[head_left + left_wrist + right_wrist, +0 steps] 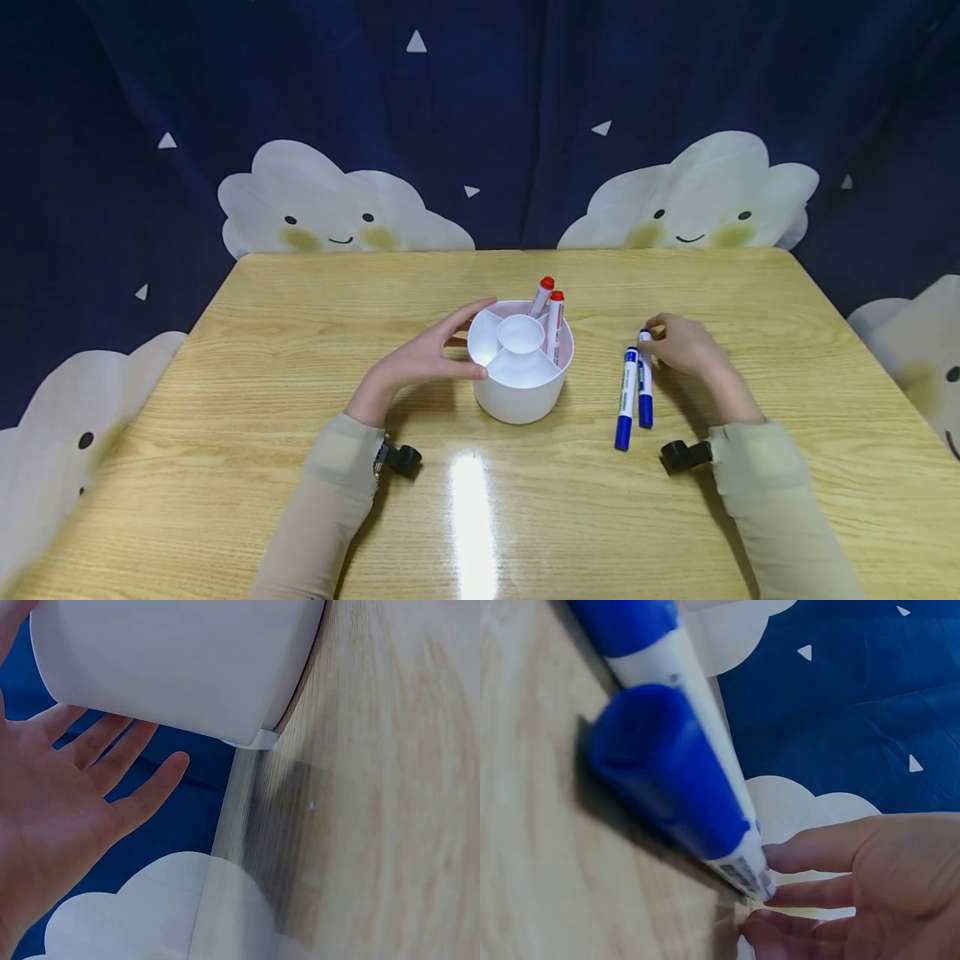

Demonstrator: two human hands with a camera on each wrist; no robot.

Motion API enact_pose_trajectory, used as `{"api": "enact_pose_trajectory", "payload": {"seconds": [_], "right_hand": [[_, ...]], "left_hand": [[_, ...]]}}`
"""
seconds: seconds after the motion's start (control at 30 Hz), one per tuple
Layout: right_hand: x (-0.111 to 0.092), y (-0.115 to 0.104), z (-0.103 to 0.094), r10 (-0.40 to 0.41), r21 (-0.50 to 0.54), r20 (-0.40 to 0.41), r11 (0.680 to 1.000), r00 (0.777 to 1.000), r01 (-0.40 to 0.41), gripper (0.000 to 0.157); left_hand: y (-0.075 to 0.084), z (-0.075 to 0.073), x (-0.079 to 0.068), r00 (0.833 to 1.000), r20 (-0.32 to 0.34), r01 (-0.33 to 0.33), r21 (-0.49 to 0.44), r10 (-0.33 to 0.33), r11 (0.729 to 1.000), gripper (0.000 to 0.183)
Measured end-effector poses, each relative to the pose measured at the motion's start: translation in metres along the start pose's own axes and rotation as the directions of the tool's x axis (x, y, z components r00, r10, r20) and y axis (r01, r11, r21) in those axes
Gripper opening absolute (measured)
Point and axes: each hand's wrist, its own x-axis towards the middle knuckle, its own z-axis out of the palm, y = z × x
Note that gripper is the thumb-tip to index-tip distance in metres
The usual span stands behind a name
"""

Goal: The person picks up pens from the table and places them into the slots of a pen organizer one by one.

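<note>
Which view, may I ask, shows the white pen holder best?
The head view: the white pen holder shows its compartments and wall there. The left wrist view catches only part of its outside; the right wrist view, nothing.

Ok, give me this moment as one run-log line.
left hand: grips white organizer; right hand: pinches far end of right blue-capped marker; left blue-capped marker: on table; two red-capped markers: in organizer
</note>
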Motion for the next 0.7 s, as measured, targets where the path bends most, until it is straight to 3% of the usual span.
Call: {"api": "enact_pose_trajectory", "payload": {"seconds": [0.2,0.47,0.7], "right_hand": [[0.001,-0.002,0.004,0.008,0.045,-0.033,0.999,0.999,-0.006,0.043],[-0.004,-0.007,-0.001,0.024,0.083,-0.136,0.996,0.990,-0.013,0.043],[-0.012,-0.017,-0.011,-0.005,0.081,-0.311,0.996,0.950,0.032,0.044]], "left_hand": [[0.000,0.000,0.002,1.000,0.004,0.009,-0.010,-0.009,1.000,0.090],[0.001,0.000,0.000,1.000,0.004,0.016,-0.005,-0.016,1.000,0.089],[-0.001,0.000,0.001,1.000,0.003,0.003,-0.002,-0.003,1.000,0.089]]}}
